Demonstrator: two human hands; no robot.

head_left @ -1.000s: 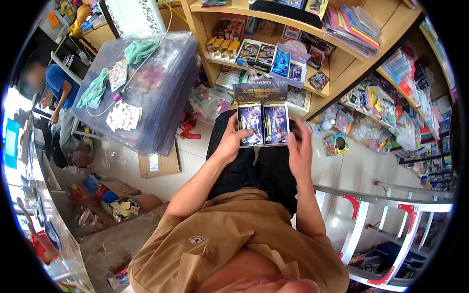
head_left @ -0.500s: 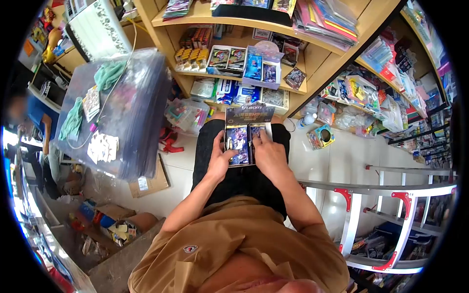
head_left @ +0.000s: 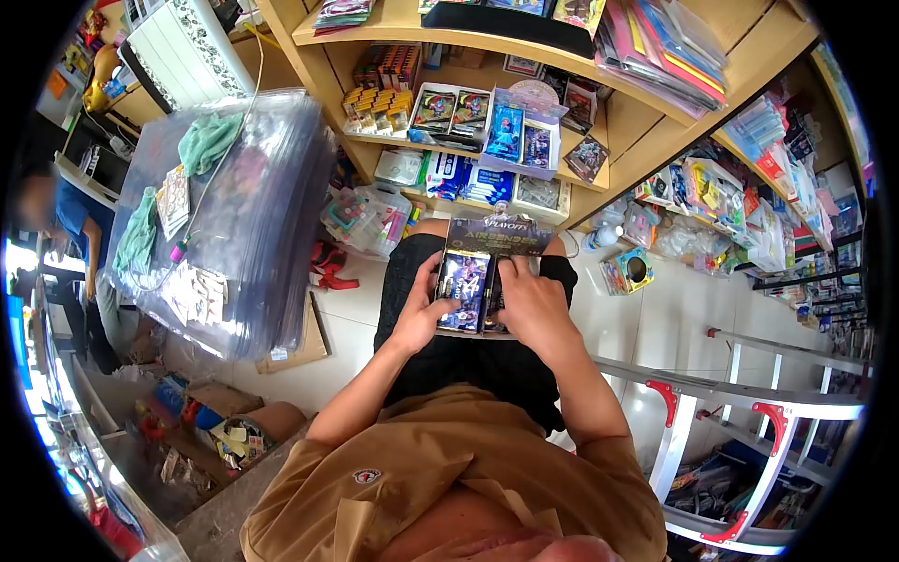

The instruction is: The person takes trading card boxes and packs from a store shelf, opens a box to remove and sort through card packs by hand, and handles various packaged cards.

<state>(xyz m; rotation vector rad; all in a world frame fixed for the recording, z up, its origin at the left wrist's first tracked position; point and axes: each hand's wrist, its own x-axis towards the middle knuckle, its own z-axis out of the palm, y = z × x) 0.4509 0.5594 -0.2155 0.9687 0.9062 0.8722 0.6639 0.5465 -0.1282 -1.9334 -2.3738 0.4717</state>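
An open display box rests on my lap, its dark printed lid standing up at the back. In its left half lies a stack of blue foil packs. My left hand grips the box's left side, thumb over the front of the packs. My right hand reaches into the right half, its fingers curled down inside. That hand covers most of the right half, and what its fingertips hold there is hidden.
Wooden shelves with card boxes stand ahead. Clear plastic sheets carrying green cloths and cards are at left, with a person beyond. A metal ladder stands at right; a cardboard piece lies on the floor.
My right hand has moved from beside the box into its right half, covering the packs there. The view has shifted, and my left hand has stayed on the box's left side.
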